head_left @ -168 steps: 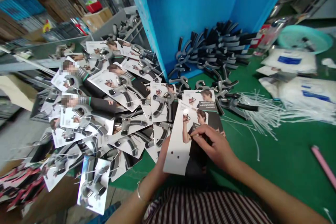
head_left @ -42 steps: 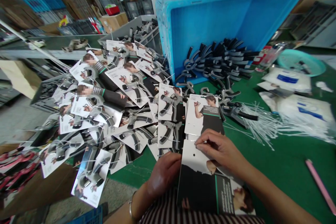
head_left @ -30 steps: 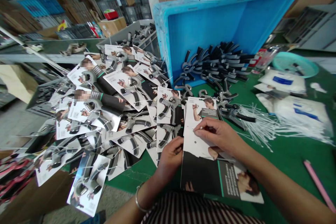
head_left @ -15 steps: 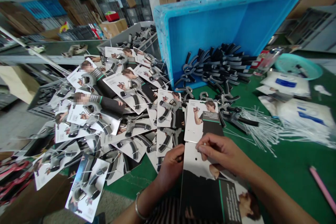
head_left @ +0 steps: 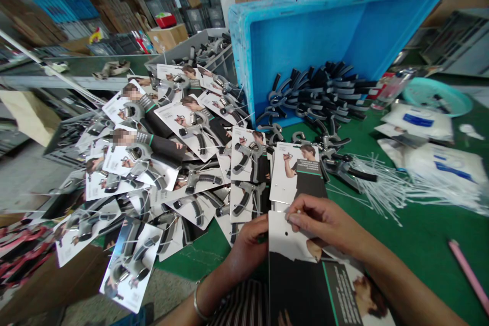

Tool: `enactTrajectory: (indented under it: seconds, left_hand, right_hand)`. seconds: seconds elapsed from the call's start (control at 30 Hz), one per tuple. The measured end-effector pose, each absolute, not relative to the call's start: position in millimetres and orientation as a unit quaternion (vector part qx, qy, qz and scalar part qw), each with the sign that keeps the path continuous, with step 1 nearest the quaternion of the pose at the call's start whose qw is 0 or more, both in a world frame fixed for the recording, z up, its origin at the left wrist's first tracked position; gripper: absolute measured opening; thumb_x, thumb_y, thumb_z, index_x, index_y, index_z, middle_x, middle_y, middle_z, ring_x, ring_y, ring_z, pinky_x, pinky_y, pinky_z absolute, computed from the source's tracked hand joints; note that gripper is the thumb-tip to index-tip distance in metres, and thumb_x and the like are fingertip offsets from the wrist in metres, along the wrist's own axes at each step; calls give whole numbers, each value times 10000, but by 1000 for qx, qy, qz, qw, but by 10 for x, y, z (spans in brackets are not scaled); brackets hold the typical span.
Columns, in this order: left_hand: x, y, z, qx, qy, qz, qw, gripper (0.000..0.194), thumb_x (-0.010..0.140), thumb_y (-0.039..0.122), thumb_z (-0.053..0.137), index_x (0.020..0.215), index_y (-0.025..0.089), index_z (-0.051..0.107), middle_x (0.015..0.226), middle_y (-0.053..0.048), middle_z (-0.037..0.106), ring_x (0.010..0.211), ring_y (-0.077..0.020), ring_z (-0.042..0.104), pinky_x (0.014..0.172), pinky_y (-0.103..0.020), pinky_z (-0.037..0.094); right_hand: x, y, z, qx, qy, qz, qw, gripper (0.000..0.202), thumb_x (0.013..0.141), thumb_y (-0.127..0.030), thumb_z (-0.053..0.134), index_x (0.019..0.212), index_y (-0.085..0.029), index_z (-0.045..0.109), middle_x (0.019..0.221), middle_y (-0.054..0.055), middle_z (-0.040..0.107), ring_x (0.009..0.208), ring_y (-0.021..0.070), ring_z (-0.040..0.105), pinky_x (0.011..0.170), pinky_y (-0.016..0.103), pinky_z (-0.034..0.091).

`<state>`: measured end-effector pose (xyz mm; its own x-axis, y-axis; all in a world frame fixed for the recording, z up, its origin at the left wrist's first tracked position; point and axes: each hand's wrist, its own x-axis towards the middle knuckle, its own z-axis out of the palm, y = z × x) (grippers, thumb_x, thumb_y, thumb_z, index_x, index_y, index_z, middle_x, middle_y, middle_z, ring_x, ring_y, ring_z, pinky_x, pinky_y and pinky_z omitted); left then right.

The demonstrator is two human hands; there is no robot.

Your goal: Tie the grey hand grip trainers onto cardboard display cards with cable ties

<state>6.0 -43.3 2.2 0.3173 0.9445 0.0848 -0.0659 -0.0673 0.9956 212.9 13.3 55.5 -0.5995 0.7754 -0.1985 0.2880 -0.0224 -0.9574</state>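
Observation:
A printed backing card (head_left: 298, 275), white at its top and black below, stands tilted in front of me with a small punched hole showing. My left hand (head_left: 250, 244) grips its left edge, the fingers partly hidden behind it. Thumb and forefinger of my right hand (head_left: 315, 221) are pinched together at the card's upper part; a tiny pale tip shows there, too small to name. Just beyond lies a stack of similar cards (head_left: 280, 175). White cable ties (head_left: 382, 188) are spread to the right, near loose hand grip strengtheners (head_left: 346, 168).
A blue crate (head_left: 240, 56) on its side spills hand grips onto the green table (head_left: 416, 260). Carded grips (head_left: 198, 183) are heaped on the left. White bags (head_left: 446, 168), a turquoise basin (head_left: 458, 99) and a pink stick (head_left: 468, 272) are at right.
The view has shifted slightly, so the heap and crate appear a little further right. Both hands keep nearly the same hold at the card.

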Motion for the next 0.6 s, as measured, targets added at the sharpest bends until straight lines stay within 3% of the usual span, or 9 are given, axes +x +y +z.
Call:
enactTrajectory:
  seconds: [0.27,0.5,0.6]
  left_hand:
    - [24,-448,16,559,413,430,576,203,846,250,683,1026,199,763,957,-79,700,861,-185,634,792,-273,503]
    - [45,-464,59,597,366,456,549,185,861,221,665,1016,206,763,1005,-86,707,912,-196,636,863,-301,494]
    - [10,-486,36,585,387,450,552,158,856,226,669,978,189,763,912,-75,688,815,-167,617,762,-259,493]
  right_hand:
    - [2141,72,599,-416,-707,535,202,245,923,-412,565,882,-181,637,761,12,626,699,138,558,639,250,408]
    - [2104,47,635,-410,-712,533,205,234,928,-404,564,878,-186,632,764,3,606,682,126,547,622,240,401]
    - [2119,47,609,-417,-717,518,209,245,930,-415,562,885,-187,638,768,4,606,691,129,546,629,243,401]
